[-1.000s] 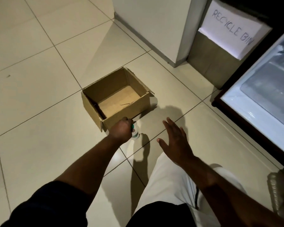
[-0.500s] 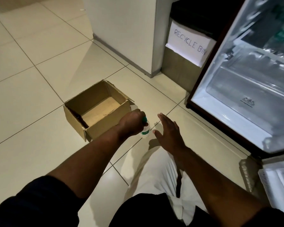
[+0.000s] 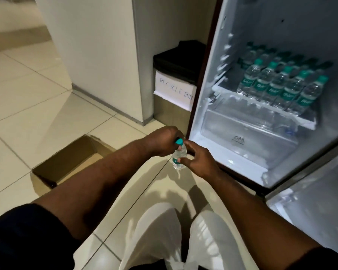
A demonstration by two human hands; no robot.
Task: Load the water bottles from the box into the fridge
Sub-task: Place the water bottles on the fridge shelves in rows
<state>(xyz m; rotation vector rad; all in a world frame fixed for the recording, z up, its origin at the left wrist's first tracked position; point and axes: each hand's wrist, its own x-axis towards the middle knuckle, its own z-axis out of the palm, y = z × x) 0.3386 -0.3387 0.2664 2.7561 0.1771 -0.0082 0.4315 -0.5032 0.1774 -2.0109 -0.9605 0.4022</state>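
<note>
A small clear water bottle (image 3: 178,155) with a teal cap and green label hangs upright above the floor, in front of the open fridge (image 3: 209,78). My left hand (image 3: 164,141) grips its neck just under the cap. My right hand (image 3: 198,161) closes its fingers round the bottle's body from the right. The cardboard box (image 3: 66,162) lies on the floor at left, partly behind my left forearm; the part of its inside that shows holds nothing. Several like bottles (image 3: 277,84) stand in rows on the fridge shelf (image 3: 261,106).
A black-lidded bin (image 3: 176,78) with a paper sign reading RECYCLE BIN stands left of the fridge, against a white pillar (image 3: 98,55). A clear drawer (image 3: 248,131) sits under the shelf. The fridge door (image 3: 316,193) swings open at right. My white trouser legs are below.
The view has swung up and right toward the fridge. My left hand carried the bottle away from the box to the fridge front, and my right hand, open before, has taken hold of it.
</note>
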